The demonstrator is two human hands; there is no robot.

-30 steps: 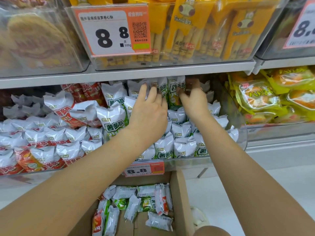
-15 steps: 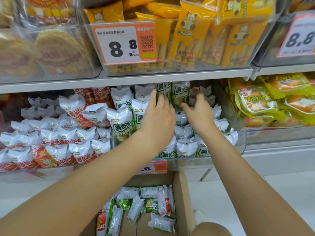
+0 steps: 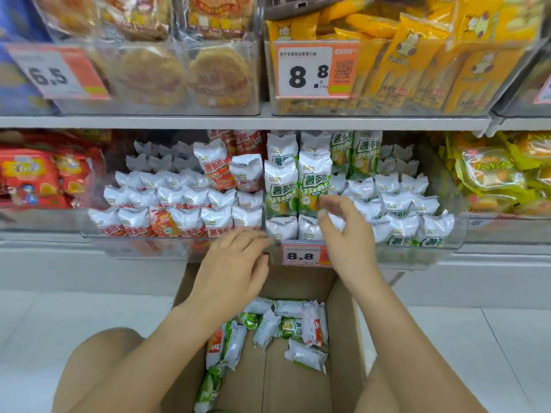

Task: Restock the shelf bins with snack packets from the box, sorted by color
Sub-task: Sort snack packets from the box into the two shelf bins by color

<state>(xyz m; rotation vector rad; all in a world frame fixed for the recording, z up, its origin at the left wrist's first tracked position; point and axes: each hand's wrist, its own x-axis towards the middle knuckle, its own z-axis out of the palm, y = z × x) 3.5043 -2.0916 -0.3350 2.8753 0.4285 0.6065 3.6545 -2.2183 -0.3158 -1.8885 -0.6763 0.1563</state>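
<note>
Fingers: your right hand (image 3: 348, 245) hangs loosely spread and slightly curled before the green bin (image 3: 441, 251), holding nothing; the fingertips (image 3: 323, 214) blur against the lower edge of the standing green packets (image 3: 298, 180), and contact cannot be told.
Left hand: your left hand (image 3: 235, 263) lies palm-down with fingers relaxed and close together, empty, their tips at the front lip where the red bin (image 3: 98, 244) meets the green one.
Below the hands: the cardboard box (image 3: 343, 323) sits open between your knees, directly beneath both wrists, well apart from the fingers.
Stock left: loose packets (image 3: 292, 326) lie flat and jumbled on the box floor, mostly green, with red ones (image 3: 214, 347) mixed in at the left and centre.
Handling: judged from their puffed foil look, the packets will be light, soft and a little slick, with contents likely to crush; pinch each by its crimped end seal or cup it across the flat faces, without squeezing.
Sorting: green goes right of the clear divider, red left.
Beyond: a price tag (image 3: 304, 256) reading 8.8 hangs just beside your right wrist.
</note>
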